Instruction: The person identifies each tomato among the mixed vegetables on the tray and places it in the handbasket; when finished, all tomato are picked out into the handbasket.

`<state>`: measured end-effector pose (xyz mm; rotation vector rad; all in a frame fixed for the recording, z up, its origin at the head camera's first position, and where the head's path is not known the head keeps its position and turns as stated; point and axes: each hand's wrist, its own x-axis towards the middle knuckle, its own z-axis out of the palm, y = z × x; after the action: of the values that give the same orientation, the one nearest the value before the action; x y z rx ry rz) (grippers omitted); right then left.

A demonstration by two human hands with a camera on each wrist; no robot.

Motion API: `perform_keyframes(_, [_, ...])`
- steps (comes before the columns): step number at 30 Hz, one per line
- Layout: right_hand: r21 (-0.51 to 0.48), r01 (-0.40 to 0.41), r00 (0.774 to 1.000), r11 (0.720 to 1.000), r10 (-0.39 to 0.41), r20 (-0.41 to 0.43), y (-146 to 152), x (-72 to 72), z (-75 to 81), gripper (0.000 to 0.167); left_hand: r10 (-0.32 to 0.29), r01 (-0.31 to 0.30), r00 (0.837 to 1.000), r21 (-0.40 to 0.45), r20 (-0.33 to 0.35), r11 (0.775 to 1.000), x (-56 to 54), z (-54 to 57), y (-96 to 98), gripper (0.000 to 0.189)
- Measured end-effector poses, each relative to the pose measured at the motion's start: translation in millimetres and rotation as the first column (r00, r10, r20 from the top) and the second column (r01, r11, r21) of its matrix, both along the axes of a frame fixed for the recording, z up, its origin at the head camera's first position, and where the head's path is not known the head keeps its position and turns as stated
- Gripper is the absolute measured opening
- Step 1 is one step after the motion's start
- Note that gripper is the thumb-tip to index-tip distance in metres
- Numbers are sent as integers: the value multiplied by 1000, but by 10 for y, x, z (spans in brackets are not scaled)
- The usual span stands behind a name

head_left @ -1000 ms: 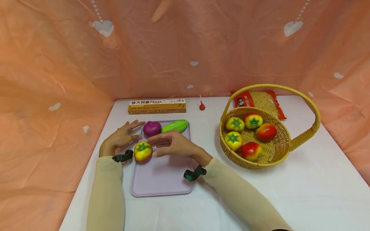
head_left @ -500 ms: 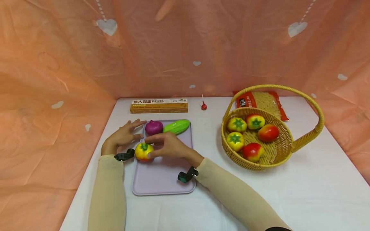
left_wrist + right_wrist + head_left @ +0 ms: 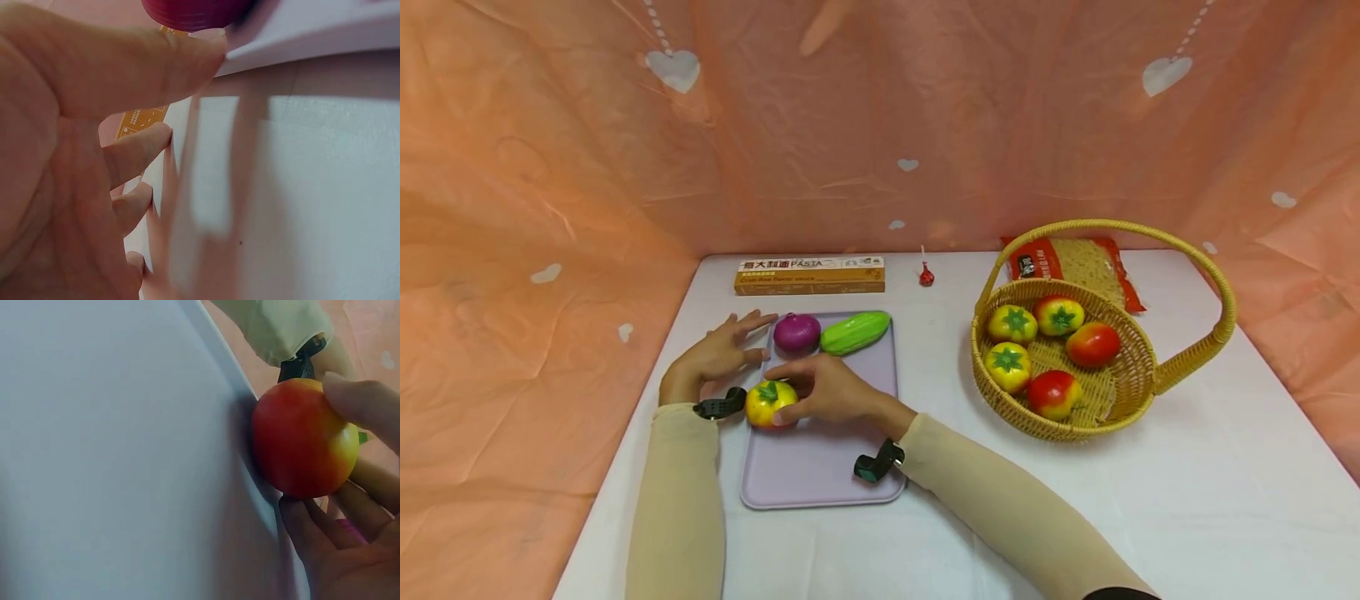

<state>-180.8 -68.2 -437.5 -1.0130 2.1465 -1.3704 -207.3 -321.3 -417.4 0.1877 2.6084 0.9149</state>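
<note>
A red-and-yellow tomato (image 3: 767, 407) with a green star-shaped top sits at the left edge of the lilac tray (image 3: 820, 492). My right hand (image 3: 831, 390) grips it from the right, thumb on the near side and fingers on the far side. In the right wrist view the tomato (image 3: 303, 440) is seen from its red underside, close by the tray rim. My left hand (image 3: 718, 354) lies at the tray's upper left, fingers extended. Its thumb (image 3: 144, 65) reaches the tray edge beside a purple onion (image 3: 797, 333). Right of the onion lies a green cucumber-like vegetable (image 3: 855, 332).
A wicker basket (image 3: 1067, 431) with a tall handle holds several similar tomatoes on the right. Behind it lies a red bag of pasta (image 3: 1086, 262). A pasta box (image 3: 809, 277) and a red lollipop (image 3: 927, 275) are at the back, before an orange curtain (image 3: 850, 125).
My right hand has come down and left onto the tomato, its fingers closing round it. The tomato has tipped and shifted slightly. My left hand stays in place.
</note>
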Motion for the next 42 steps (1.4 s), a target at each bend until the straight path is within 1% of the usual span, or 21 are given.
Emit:
perform_keyframes(5, [-22,-35,999,999,35,4,102,13,39,59,9,-9,1000,2,9,1000,-5,6,11,72])
perform_keyframes(6, [-38,-43,999,998,44,21,139,14,59,59,9,-9,1000,-2,10,1000,-8,6,14,72])
perform_keyframes(8, [-95,-68,994,993,75,80,230,22,124,59,12,-12,1000,-11,14,1000,-16,5,18,72])
perform_keyframes(10, [-154,-91,984,984,112,137,345,23,201,59,13,-13,1000,-18,15,1000,-19,7,18,72])
perform_keyframes(13, [-222,-117,967,968,162,196,573,26,334,59,18,-17,1000,-15,16,1000,-25,5,11,72])
perform_keyframes(18, [-296,-119,961,948,185,203,1059,25,547,56,21,-21,999,2,26,1000,-24,5,0,73])
perform_keyframes(21, [-342,-103,965,934,178,195,1384,37,669,58,14,-14,1000,15,23,1000,-15,11,-6,73])
perform_keyframes(23, [-359,-87,970,929,161,181,1615,44,740,59,9,-9,1000,18,17,1000,-8,12,-9,73])
perform_keyframes(26, [-359,-39,984,933,98,149,1995,48,816,59,10,-11,1000,27,16,1000,4,8,-12,73])
perform_keyframes(31, [-383,59,994,922,-19,107,2625,41,828,53,16,-17,1000,45,24,999,9,-5,1,73])
perform_keyframes(33, [-395,89,993,914,-50,109,2835,49,815,53,15,-16,1000,44,26,999,6,-4,8,73])
perform_keyframes(37, [-366,178,982,913,-140,129,3154,80,791,51,8,-8,1000,37,25,999,4,6,15,74])
perform_keyframes(40, [-343,234,968,910,-184,173,3303,99,753,51,9,-10,1000,41,30,999,5,7,14,74])
perform_keyframes(42, [-341,243,964,908,-187,189,3363,97,716,52,11,-13,999,45,35,999,4,6,12,75])
